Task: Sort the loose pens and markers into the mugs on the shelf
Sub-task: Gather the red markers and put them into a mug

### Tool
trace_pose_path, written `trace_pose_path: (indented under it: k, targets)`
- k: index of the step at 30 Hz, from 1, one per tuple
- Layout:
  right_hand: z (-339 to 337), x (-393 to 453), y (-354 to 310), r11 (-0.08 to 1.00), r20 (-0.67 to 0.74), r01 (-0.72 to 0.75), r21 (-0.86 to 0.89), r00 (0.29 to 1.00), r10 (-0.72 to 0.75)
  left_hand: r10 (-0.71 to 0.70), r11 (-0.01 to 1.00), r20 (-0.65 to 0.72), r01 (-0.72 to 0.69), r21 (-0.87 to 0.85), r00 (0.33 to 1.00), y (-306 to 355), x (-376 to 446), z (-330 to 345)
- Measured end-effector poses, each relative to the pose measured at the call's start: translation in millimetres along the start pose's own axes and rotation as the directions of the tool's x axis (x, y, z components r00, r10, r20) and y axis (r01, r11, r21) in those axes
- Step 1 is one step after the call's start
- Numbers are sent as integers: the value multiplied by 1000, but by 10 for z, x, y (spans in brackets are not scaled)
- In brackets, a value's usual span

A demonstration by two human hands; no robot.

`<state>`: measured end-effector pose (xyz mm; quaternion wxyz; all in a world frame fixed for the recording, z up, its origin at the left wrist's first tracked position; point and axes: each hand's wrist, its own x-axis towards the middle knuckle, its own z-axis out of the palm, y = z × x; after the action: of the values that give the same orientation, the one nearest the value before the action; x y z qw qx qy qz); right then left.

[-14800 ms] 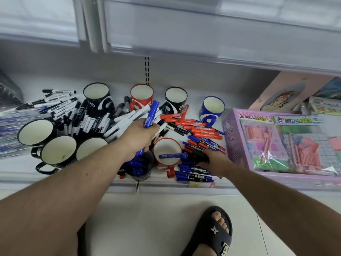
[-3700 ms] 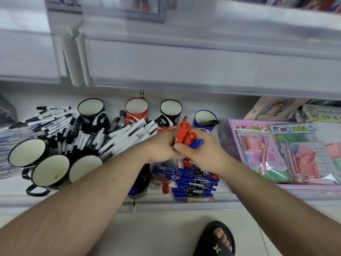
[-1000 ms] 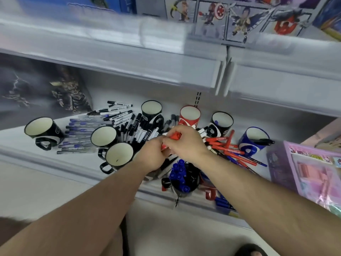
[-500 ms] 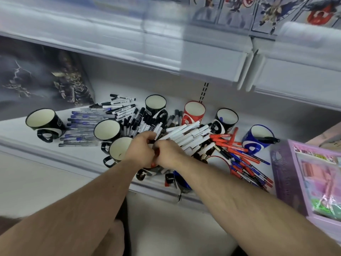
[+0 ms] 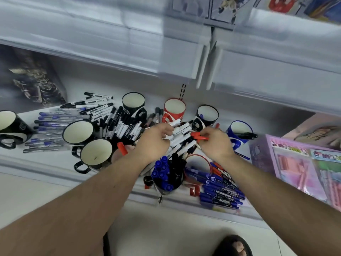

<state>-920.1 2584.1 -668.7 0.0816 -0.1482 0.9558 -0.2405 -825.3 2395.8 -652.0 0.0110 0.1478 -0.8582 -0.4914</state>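
My left hand lies on the pile of white markers mid-shelf, its fingers curled round one marker's end. To its right, my right hand pinches a red marker just above that pile. A red-capped marker sticks out of a mug mostly hidden under my left wrist. At the front, a black mug holds several blue markers. Empty mugs stand around: black, red, black. The blue mug holds one black marker. Loose blue markers lie front right.
Three more empty black mugs stand at the left among black-capped markers and blue pens. A pink toy box fills the right. An upper shelf overhangs. My sandalled foot is below.
Both hands have left the front mug and moved apart, back to the pile. My right hand now pinches a red marker, and a red-capped marker shows in the mug by my left wrist.
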Motion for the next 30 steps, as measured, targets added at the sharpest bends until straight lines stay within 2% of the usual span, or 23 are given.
trace_pose_path:
  k: [2,5,9,15,17,20,24,30]
  targets:
    - [-63,107,386,983,105,-40,-179,993,60,-10,1000,32,10,12,999,5,31,87]
    - [-14,256,733,896,244,36,-442,966,82,-45,999,52,44,14,998,5,94,181]
    - [236,508,860,799,344,115,-590,931,120,-77,997,78,77,8,994,-5,155,338]
    - [435,822,824,807,337,74,-586,928,160,-114,993,80,116,-16,990,122,248,465]
    - [510,899,853,845,365,63,-531,917,161,-137,989,89,141,-38,987,159,251,485]
    - [607,912,849,910,388,49,-412,913,127,-143,988,98,148,-48,985,162,250,446]
    - [620,778,872,896,294,41,-443,950,102,-144,986,107,152,-71,984,94,232,386]
    - [511,610,928,940,314,91,-328,949,17,-165,984,113,172,-52,980,1,168,353]
